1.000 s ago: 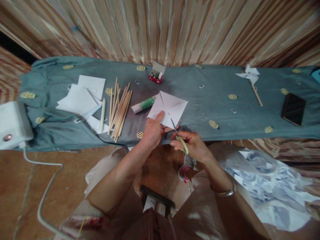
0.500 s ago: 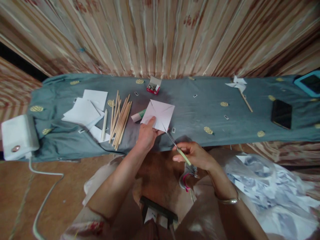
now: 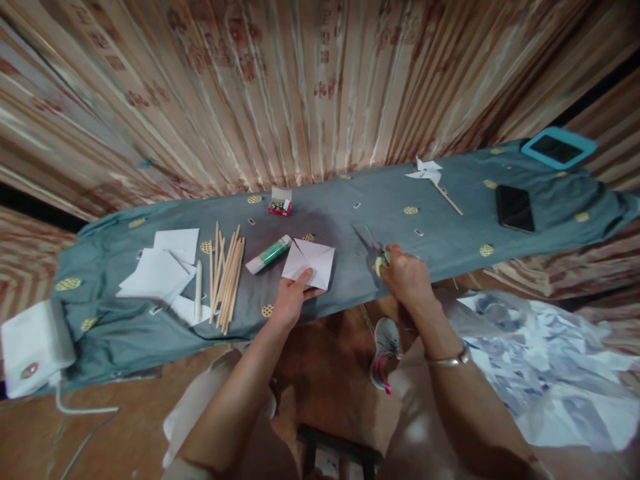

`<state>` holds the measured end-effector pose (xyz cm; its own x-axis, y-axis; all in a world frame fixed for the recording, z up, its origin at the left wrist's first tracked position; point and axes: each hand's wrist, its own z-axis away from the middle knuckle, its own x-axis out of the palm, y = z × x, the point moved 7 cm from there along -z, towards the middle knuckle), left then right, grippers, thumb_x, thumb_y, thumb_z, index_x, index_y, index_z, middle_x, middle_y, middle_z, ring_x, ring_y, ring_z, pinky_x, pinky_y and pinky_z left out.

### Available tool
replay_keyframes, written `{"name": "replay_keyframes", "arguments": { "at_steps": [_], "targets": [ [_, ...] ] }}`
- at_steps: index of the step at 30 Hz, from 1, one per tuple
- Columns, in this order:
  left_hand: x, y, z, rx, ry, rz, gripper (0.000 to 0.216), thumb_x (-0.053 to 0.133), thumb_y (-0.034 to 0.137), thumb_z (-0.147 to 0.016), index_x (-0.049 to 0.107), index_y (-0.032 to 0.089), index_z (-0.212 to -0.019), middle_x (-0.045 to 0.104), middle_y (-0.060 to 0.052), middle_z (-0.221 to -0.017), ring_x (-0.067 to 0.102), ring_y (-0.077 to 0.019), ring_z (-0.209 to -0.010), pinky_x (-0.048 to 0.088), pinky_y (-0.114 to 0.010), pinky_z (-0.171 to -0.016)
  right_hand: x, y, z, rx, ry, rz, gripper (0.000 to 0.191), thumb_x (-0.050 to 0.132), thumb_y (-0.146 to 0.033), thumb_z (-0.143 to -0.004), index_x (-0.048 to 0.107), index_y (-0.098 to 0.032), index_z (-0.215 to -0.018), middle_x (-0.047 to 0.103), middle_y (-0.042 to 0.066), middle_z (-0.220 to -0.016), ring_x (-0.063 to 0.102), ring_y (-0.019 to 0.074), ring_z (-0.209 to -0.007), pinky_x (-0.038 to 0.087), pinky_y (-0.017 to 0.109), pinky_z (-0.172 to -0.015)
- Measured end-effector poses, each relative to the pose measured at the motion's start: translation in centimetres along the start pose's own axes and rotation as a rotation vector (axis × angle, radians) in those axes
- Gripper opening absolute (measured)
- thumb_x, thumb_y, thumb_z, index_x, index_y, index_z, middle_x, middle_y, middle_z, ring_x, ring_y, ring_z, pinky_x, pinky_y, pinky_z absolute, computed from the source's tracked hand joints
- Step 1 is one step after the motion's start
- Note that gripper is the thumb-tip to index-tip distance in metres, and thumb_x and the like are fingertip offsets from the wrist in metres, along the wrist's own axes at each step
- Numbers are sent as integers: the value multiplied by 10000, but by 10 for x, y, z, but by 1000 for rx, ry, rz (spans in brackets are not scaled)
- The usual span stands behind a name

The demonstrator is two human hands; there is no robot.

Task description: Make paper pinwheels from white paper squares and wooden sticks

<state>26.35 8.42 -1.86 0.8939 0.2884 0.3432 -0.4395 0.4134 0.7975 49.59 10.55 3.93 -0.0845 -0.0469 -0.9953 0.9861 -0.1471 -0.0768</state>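
A square of white paper (image 3: 316, 261) with slits running in from its corners is pinched in my left hand (image 3: 293, 297), thumb on top and fingers underneath. My right hand (image 3: 407, 277) grips scissors with light green handles (image 3: 380, 264); their blades point up and left over the cloth, apart from the paper. A green and white glue stick (image 3: 269, 255) lies just left of the paper. Behind it stands a small open red box (image 3: 280, 205) with small metallic pieces inside.
At left are wooden sticks (image 3: 230, 280), a white candle-like stick (image 3: 199, 290), paper sheets (image 3: 155, 273) and a white box with a cable (image 3: 37, 347). Rightward lie a paper pinwheel (image 3: 427, 172), a black phone (image 3: 515, 208) and a blue-framed device (image 3: 559, 147). Paper scraps (image 3: 545, 360) fill plastic below.
The scissors have left the paper's near corner and moved right with my right hand, down toward the cloth. My left hand still holds the paper. The view has shifted.
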Motion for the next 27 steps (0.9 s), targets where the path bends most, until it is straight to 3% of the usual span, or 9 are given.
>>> {"name": "replay_keyframes", "arguments": {
  "at_steps": [6,12,17,20,22,24,26,27],
  "targets": [
    [12,-3,1,-18,-107,-148,170,741,225,-786,674,69,-767,730,-91,-700,712,-178,-604,584,-244,-536,-6,-10,-18,51,-31,36,428,600,-416,-911,606,-83,-1181,746,240,-949,733,356,-955,528,399,-807],
    [11,-5,4,-15,-182,-159,396,867,402,-634,686,68,-745,743,-115,-697,755,-246,-730,611,-279,-596,-4,-8,-28,-8,-26,23,364,591,-342,-919,600,-78,-1170,744,244,-978,726,368,-973,535,417,-825],
    [-3,-4,9,11,-175,-125,489,899,499,-551,617,117,-667,737,-97,-728,764,-302,-841,634,-345,-707,-3,-5,-34,-4,-6,6,358,546,-288,-944,567,-70,-1227,745,239,-1006,720,368,-975,510,413,-828],
    [-17,-4,16,-24,-169,-184,523,880,539,-553,643,126,-769,760,-98,-806,758,-250,-717,617,-320,-634,-3,-3,-37,9,35,-16,379,533,-261,-945,545,-51,-1260,742,239,-1039,714,359,-978,498,401,-822],
    [-27,-3,23,-38,-203,-299,518,825,582,-609,660,130,-800,723,-54,-668,689,-180,-527,555,-264,-507,-2,-1,-37,12,57,-25,361,537,-253,-938,566,-60,-1241,741,230,-1047,711,354,-968,499,397,-810],
    [-36,5,30,47,-226,-450,473,732,600,-714,672,133,-759,613,7,-500,549,-113,-373,443,-214,-401,-3,1,-37,6,72,-18,292,532,-250,-934,627,-85,-1155,737,226,-1046,700,356,-965,505,406,-798],
    [-43,22,36,264,-197,-628,412,638,543,-827,686,144,-736,557,27,-467,473,-88,-344,395,-207,-384,-5,-1,-34,-19,114,-18,258,508,-242,-942,676,-96,-1074,728,231,-1054,678,366,-992,515,430,-807],
    [-44,33,40,413,-167,-727,367,606,487,-869,701,150,-757,586,14,-509,509,-97,-388,436,-219,-426,-8,-5,-31,-56,145,-44,268,488,-231,-950,690,-92,-1058,724,234,-1060,666,369,-1009,518,447,-826]
  ]
}}
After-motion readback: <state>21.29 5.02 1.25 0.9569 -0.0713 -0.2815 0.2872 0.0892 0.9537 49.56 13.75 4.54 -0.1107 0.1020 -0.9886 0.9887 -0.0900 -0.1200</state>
